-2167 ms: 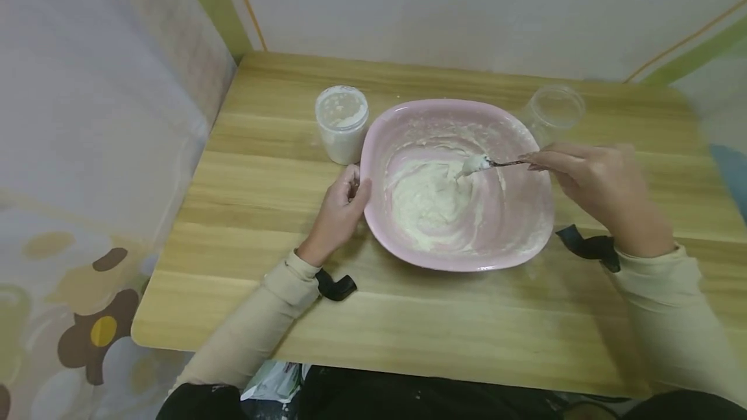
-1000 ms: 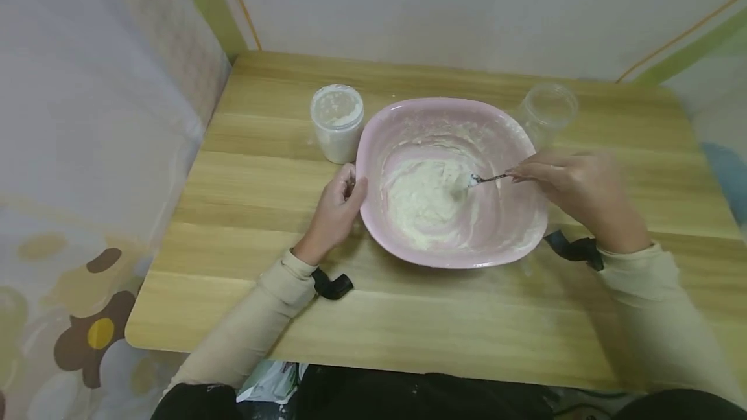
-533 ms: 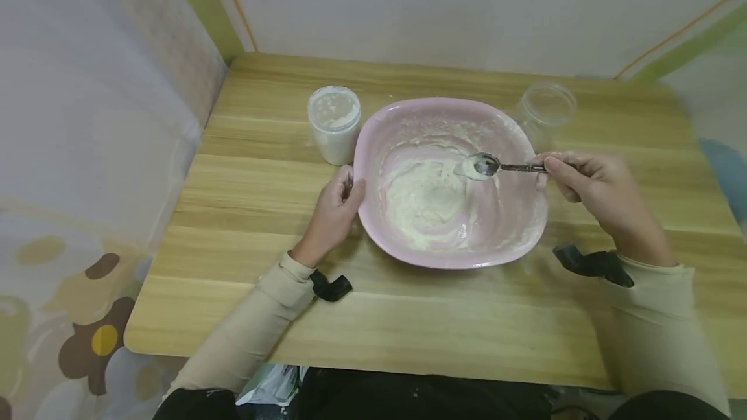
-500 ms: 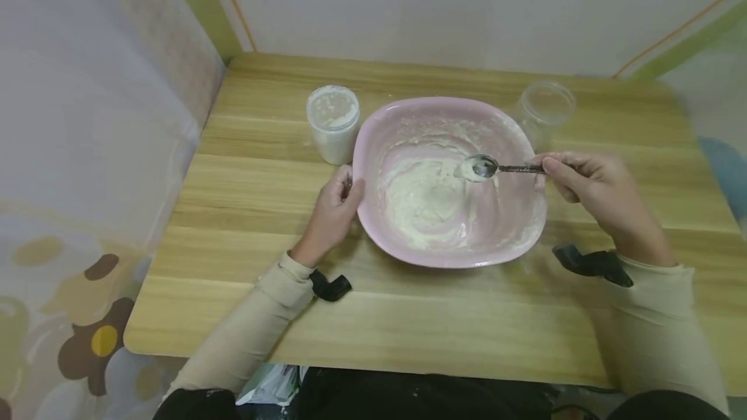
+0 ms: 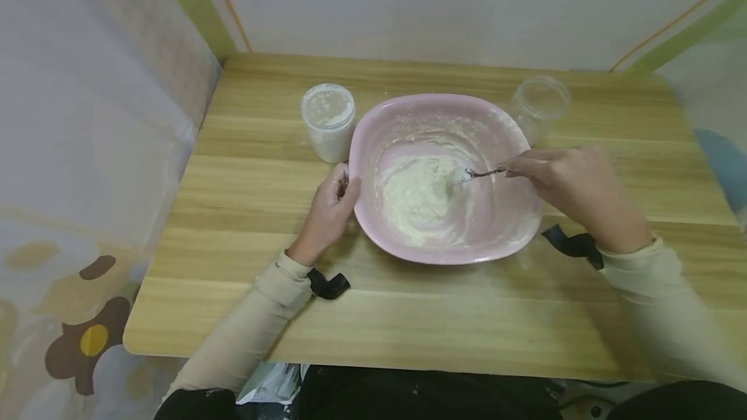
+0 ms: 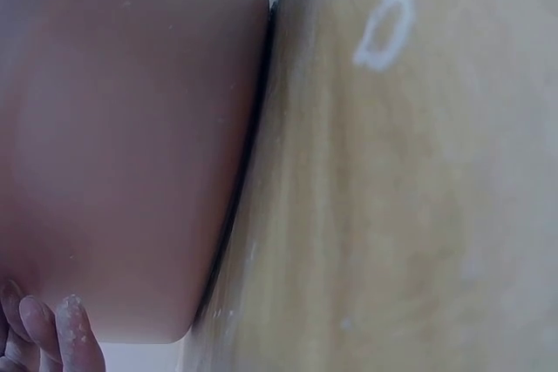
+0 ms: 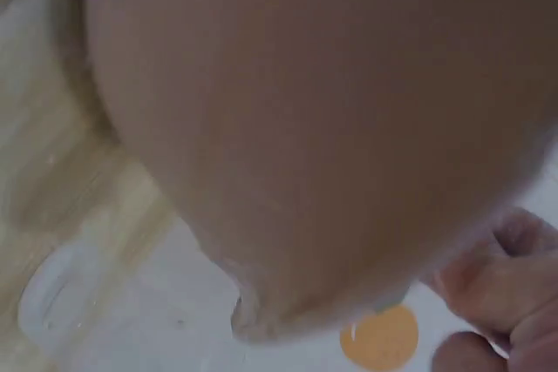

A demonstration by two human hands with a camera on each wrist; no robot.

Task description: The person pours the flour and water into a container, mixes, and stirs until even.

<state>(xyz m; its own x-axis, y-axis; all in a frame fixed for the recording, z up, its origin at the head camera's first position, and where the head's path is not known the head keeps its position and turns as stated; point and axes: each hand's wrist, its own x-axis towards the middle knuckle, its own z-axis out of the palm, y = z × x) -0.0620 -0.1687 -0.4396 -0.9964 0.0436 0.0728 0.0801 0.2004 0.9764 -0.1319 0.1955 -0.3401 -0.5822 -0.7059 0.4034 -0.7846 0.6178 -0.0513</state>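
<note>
A pink plastic basin (image 5: 516, 209) stands on the wooden table, with pale, wet dough (image 5: 414, 196) spread over its bottom and smeared up its walls. At its left rim my left hand (image 5: 328, 207) grips the edge, thumb on top; the left wrist view shows those floury fingertips (image 6: 74, 324) against the basin's outer side. Over the right rim, my right hand (image 5: 574, 186) pinches the dark handle of a metal spoon (image 5: 484, 174). The spoon's coated bowl points down at the dough's right side. In the right wrist view the basin's outside hides the spoon.
Close to the basin's back left is a lidless clear jar (image 5: 331, 135) of white powder. A second clear jar (image 5: 539, 105) is behind the basin's right corner. Black straps (image 5: 329, 284) hang from both sleeves. White walls border the wooden table (image 5: 408, 329) behind and at left.
Half a second ago the spoon was raised with its bowl facing up; my right hand has since rolled over, tipping it down to the dough. My left hand keeps its hold on the rim.
</note>
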